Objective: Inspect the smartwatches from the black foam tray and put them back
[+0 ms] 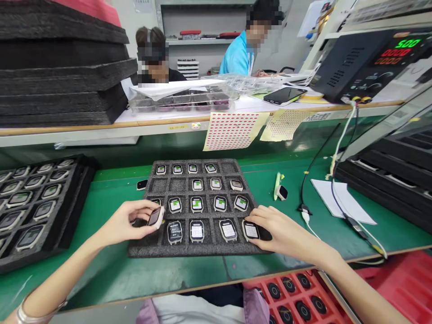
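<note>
A dark foam tray (209,245) lies on the green bench, its square pockets holding several strapless smartwatches with lit screens. Between thumb and fingers, my left hand (130,220) grips a smartwatch (155,218), tilted and raised over the tray's front left corner. At the front right pocket, my right hand (270,227) has its fingers closed about the edges of another smartwatch (251,230), which still sits in or just above the pocket. One pocket in the back row and two in the second row hold nothing. The screens show green-and-white or white pages; one front watch (174,231) is dark with text.
More watch-filled foam trays stand left (30,207) and right (388,173). A small watch (281,192) and a green pen (277,185) lie right of the tray, near cables (304,209) and white paper (340,200). A power supply (364,63) stands on the shelf. Two people sit beyond.
</note>
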Motion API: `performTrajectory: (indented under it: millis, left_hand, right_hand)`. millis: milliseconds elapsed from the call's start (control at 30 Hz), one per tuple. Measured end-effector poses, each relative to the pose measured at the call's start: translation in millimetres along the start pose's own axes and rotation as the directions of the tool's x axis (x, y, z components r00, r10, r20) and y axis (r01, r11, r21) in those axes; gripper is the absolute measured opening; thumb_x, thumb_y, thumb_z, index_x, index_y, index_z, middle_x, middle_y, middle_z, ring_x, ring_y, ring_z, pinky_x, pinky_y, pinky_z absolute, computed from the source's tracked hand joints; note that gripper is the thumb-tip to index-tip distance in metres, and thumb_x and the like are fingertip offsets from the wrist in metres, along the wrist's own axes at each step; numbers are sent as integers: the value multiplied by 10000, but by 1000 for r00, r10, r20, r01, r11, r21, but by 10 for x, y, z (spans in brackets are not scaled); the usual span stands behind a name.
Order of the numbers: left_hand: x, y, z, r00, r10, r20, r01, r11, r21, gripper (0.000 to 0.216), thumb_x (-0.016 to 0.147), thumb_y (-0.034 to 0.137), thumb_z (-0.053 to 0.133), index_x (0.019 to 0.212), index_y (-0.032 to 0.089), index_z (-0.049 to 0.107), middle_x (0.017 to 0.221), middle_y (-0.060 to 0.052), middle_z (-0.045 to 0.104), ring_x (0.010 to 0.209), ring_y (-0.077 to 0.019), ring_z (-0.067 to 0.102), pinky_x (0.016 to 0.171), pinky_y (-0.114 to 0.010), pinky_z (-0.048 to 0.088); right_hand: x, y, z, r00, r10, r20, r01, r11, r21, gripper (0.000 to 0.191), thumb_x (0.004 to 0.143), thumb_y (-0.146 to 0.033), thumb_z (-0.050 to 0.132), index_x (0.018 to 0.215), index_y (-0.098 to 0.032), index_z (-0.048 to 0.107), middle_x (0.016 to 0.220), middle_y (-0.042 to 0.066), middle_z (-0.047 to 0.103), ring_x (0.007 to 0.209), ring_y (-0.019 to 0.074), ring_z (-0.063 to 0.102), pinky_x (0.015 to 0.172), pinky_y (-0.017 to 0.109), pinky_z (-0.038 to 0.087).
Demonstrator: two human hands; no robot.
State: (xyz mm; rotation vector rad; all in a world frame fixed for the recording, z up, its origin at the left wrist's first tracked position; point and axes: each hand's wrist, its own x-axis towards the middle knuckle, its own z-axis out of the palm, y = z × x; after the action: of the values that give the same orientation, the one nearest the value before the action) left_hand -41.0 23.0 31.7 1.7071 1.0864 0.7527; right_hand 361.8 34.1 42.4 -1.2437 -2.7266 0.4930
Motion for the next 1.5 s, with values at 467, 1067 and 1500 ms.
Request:
performTrajectory:
  millis: [467,1067,1500]
  left_hand:
    - [541,382,772,976,-164,142,199,416,-887,330,758,265,697,1028,77,688,825,-56,568,709,-86,503,613,-167,429]
    - [372,327,867,997,70,-23,-70,998,3,498,793,340,650,1252,252,478,1131,-80,498,1007,-233,516,819,-322,458]
    - [385,410,893,994,-93,58,107,935,-339,512,722,161,695,1174,239,467,1003,-64,640,732,-173,627,533,-228,466]
  right_hand:
    - [180,-256,160,956,266,-128,156,-86,984,424,705,-367,764,1077,-194,658,1029,102,622,660,136,583,445,179,423]
    - [384,-670,382,966,235,-106,79,120,990,634,741,-114,723,1304,-224,453,1008,62,634,723,124,636,550,199,538]
    - [362,-704,335,953,278,-116,81,136,987,643,747,-160,732,1315,-233,440,919,55,634,593,135,639,409,197,512]
